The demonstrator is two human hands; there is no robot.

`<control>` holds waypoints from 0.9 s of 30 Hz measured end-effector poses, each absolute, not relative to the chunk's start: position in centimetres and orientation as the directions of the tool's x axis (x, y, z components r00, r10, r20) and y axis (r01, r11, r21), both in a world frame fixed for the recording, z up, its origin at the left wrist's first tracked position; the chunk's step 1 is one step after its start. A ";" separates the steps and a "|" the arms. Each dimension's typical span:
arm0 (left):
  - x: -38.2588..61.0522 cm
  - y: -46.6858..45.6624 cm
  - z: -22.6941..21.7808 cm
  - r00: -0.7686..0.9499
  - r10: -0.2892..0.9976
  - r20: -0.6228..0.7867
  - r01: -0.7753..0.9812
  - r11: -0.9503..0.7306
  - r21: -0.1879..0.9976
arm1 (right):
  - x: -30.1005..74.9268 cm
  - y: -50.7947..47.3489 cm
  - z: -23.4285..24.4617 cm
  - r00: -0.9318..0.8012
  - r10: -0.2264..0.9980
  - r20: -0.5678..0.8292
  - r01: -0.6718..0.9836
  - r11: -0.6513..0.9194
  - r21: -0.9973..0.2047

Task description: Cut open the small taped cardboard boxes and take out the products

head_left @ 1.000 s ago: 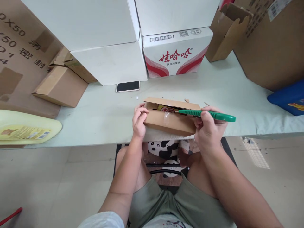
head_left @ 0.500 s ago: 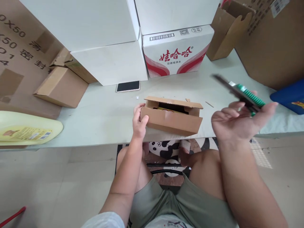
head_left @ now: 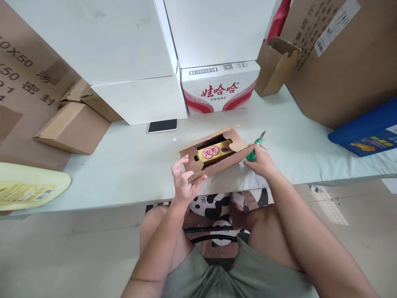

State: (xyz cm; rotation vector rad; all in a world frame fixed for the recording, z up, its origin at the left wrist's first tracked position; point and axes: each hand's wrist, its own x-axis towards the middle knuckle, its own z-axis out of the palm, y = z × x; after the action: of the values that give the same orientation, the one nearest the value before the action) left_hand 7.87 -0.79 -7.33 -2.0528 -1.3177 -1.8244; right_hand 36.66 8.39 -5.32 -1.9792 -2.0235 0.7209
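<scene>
A small brown cardboard box (head_left: 221, 163) is tilted toward me near the table's front edge, its top flaps parted. Inside lies a yellow packet (head_left: 214, 152) with red and white lettering. My left hand (head_left: 185, 181) grips the box's left end, its thumb along the near wall and its fingers at the end flap. Beside the right end, my right hand (head_left: 261, 160) is closed around a green-handled knife (head_left: 252, 155). The knife's blade points up and away from me, and the fingers of that hand touch the box's right corner.
A phone (head_left: 162, 126) lies behind the box, before white cartons (head_left: 145, 99) and a red-and-white carton (head_left: 221, 92). A pale yellow bottle (head_left: 31, 186) stands at left, with a brown box (head_left: 74, 126) behind it. A blue container (head_left: 366, 131) lies at right.
My right hand has come down and left with the knife to the box's right end. The box has turned and tilted toward me, its flaps opened wider, showing the yellow packet.
</scene>
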 end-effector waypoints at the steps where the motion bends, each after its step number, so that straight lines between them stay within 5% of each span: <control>1: 7.8 -0.8 -7.2 -0.074 0.511 0.856 0.653 -0.624 0.429 | 36.5 8.5 -5.4 -0.056 0.979 -0.196 0.892 -0.039 -0.450; 14: 7.3 -1.0 -6.2 -0.094 0.761 0.642 0.710 -0.400 0.579 | 35.7 7.9 -5.4 0.078 0.956 -0.281 0.974 -0.133 -0.181; 27: 7.0 -1.1 -5.6 -0.071 0.818 0.571 0.682 -0.378 0.627 | 34.9 7.2 -4.6 0.112 0.920 -0.375 0.969 -0.185 -0.164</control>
State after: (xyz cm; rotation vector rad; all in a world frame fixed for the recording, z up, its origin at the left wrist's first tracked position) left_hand 7.02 -1.13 -5.61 -2.2310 -1.8209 -1.5780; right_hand 34.91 7.25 -4.60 -2.4298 -2.0777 0.6553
